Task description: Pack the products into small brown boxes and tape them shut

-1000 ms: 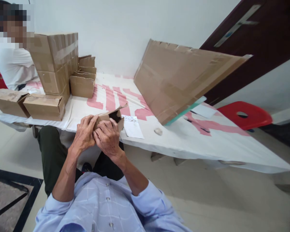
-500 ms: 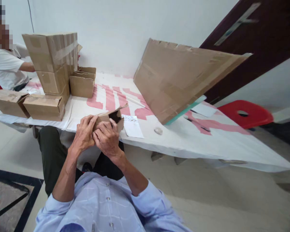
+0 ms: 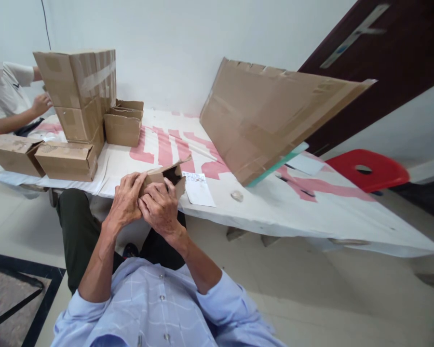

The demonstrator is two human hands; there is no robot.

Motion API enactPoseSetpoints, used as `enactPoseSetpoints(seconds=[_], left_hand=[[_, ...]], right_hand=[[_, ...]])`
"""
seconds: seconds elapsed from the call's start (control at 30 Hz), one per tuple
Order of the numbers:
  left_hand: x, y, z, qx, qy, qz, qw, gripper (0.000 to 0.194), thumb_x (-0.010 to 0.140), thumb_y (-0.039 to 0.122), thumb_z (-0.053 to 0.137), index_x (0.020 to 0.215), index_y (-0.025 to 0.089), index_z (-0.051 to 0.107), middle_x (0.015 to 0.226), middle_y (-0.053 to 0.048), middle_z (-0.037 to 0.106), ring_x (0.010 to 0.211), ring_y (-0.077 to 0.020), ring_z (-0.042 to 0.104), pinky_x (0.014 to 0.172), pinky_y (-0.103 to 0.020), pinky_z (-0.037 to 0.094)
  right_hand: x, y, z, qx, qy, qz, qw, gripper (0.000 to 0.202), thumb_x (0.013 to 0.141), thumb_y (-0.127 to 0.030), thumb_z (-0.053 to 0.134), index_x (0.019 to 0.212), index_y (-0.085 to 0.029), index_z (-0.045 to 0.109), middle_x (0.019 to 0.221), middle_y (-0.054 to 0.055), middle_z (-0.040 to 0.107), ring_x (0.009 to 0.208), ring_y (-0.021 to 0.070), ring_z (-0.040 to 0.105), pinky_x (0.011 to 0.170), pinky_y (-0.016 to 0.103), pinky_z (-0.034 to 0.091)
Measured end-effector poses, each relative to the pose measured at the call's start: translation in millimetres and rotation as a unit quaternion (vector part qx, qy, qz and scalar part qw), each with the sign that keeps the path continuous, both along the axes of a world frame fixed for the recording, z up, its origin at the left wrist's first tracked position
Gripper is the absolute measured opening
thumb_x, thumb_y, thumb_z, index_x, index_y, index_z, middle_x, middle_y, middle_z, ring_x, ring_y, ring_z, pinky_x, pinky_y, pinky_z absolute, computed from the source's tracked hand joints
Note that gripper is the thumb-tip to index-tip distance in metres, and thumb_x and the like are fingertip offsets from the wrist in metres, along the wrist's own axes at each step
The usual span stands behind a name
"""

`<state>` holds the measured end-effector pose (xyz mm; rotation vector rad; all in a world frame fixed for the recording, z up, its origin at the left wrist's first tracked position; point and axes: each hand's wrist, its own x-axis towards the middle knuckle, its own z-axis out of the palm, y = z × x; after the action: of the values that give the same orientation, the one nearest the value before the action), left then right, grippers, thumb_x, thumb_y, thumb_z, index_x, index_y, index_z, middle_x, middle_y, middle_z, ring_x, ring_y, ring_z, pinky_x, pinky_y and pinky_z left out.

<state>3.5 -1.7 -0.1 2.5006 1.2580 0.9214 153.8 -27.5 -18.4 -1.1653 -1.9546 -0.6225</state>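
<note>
From my distant post, I see both left hand (image 3: 128, 198) and right hand (image 3: 160, 205) still gripping the open carton (image 3: 154, 178), just left of the white sheet (image 3: 199, 191). Well left of that sheet, a co-worker's hand (image 3: 42, 104) now shows beside stacked boxes (image 3: 80, 91); the flap behind them has gone.

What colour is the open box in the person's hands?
The box is cardboard brown, its inside dark with shadow; the head view shows it.

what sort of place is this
Probably a packing workroom: a stack of taped brown cardboard boxes, a handheld open brown cardboard box, and a long table covered in white and red.
</note>
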Motion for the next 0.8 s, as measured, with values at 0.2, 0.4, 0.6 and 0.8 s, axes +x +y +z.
enactPoseSetpoints(seconds=[0.2,0.4,0.6,0.8], left_hand=[[-0.1,0.2,-0.7,-0.001,0.0,-0.002,1.0,0.086,0.078,0.011,0.054,0.162,0.019,0.041,0.154,-0.02,0.05,0.145,-0.0365,0.045,0.111,-0.056,0.046],[0.0,0.3,-1.9,0.004,-0.002,-0.002,1.0,0.087,0.077,0.011,0.055,0.163,0.019,0.041,0.154,-0.02,0.05,0.146,-0.0365,0.045,0.112,-0.056,0.046],[0.1,0.0,-0.1,0.0,0.0,0.001,1.0,0.089,0.076,0.009,0.054,0.163,0.021,0.041,0.154,-0.019,0.05,0.145,-0.0359,0.045,0.111,-0.056,0.046],[-0.3,0.7,-0.8,0.002,-0.002,-0.006,1.0,0.087,0.077,0.011,0.055,0.163,0.02,0.04,0.154,-0.02,0.05,0.145,-0.0366,0.045,0.112,-0.057,0.046]], right_hand=[[0.7,-0.3,1.8,0.033,-0.003,0.005,0.999,0.028,0.1,-0.017,0.064,0.073,-0.023,0.069,0.088,0.003,0.074,0.1,0.0219,0.061,0.122,0.051,0.036],[0.5,-0.1,2.1,0.035,-0.005,0.002,0.999,0.029,0.1,-0.017,0.063,0.072,-0.023,0.068,0.088,0.003,0.073,0.099,0.0216,0.061,0.12,0.05,0.037],[0.1,0.5,-0.5,0.003,0.001,0.003,1.0,0.027,0.099,-0.018,0.065,0.073,-0.023,0.068,0.089,0.003,0.073,0.101,0.0223,0.06,0.122,0.052,0.036],[0.2,0.5,-0.4,-0.002,0.001,0.0,1.0,0.027,0.099,-0.019,0.065,0.073,-0.024,0.069,0.089,0.003,0.074,0.101,0.0225,0.06,0.122,0.052,0.035]])
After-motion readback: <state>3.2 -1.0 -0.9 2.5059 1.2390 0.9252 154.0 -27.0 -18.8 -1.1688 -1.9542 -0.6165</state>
